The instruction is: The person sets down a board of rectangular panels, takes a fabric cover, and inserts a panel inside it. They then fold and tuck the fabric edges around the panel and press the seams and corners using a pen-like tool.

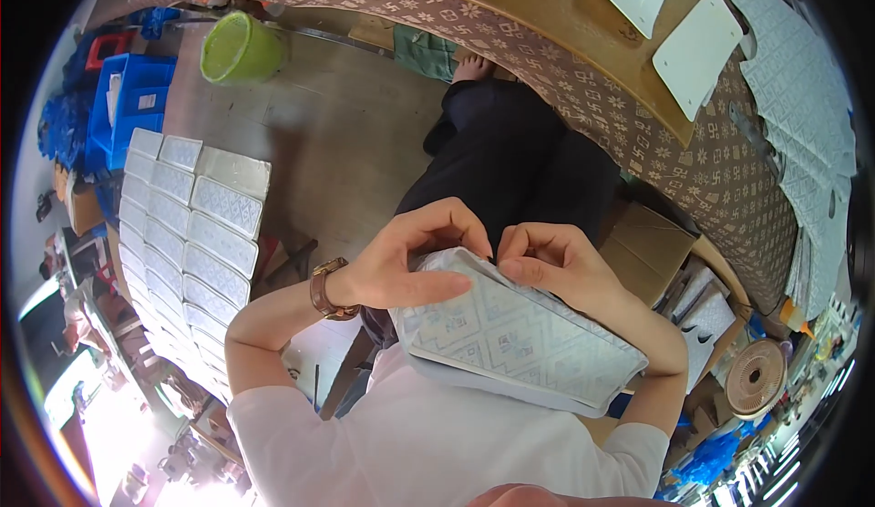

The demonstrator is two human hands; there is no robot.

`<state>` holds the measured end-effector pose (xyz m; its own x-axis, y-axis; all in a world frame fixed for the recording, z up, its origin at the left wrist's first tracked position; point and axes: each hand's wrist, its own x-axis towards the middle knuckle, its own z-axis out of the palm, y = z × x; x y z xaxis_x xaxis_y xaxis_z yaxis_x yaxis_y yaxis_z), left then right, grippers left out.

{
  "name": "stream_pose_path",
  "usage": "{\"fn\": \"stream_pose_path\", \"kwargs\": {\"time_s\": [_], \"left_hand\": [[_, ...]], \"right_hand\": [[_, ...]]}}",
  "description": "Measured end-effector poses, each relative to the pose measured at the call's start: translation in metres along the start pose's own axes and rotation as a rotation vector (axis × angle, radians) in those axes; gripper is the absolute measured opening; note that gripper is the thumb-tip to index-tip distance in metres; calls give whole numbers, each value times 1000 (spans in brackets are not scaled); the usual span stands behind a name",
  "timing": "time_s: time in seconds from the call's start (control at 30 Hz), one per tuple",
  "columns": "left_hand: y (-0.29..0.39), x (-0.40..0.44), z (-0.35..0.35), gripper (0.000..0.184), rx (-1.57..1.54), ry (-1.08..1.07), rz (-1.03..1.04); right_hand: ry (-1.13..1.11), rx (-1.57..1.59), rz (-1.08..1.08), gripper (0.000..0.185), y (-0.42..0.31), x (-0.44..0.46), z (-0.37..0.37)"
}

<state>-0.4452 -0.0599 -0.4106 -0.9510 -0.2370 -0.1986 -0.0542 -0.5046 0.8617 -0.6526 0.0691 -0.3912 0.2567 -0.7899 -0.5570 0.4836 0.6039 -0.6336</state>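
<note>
A light panel covered in grey diamond-patterned material (519,329) rests against my white shirt, tilted over my lap. My left hand (424,256), below a brown wristwatch, has its thumb on the panel's upper left corner and its fingers curled over the edge. My right hand (547,261) pinches at the same upper edge, with thumb and forefinger together. Both sets of fingertips nearly meet at the edge; between them a small dark bit shows, too small to name. The panel's underside is hidden.
Rows of patterned panels (187,224) stand at the left, near a blue crate (132,106) and a green bucket (241,48). A cloth-covered table (583,78) holds white plates (697,51) and patterned sheets (802,97). A cardboard box (643,247) and fan (756,377) are at the right.
</note>
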Motion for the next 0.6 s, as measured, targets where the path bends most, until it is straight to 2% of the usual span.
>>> {"fn": "stream_pose_path", "kwargs": {"time_s": [0.17,0.27,0.4,0.6], "left_hand": [[-7,-2,-4,27,13,-42,96],[-12,-1,-6,25,34,-61,190],[-10,-1,-8,22,-15,-98,199],[-12,0,-5,21,-33,-78,225]], "right_hand": [[-13,11,-32,21,0,2,4],[24,-281,-248,22,-3,4,12],[37,-219,-152,25,-4,7,14],[-6,-272,-137,29,-12,15,15]]}}
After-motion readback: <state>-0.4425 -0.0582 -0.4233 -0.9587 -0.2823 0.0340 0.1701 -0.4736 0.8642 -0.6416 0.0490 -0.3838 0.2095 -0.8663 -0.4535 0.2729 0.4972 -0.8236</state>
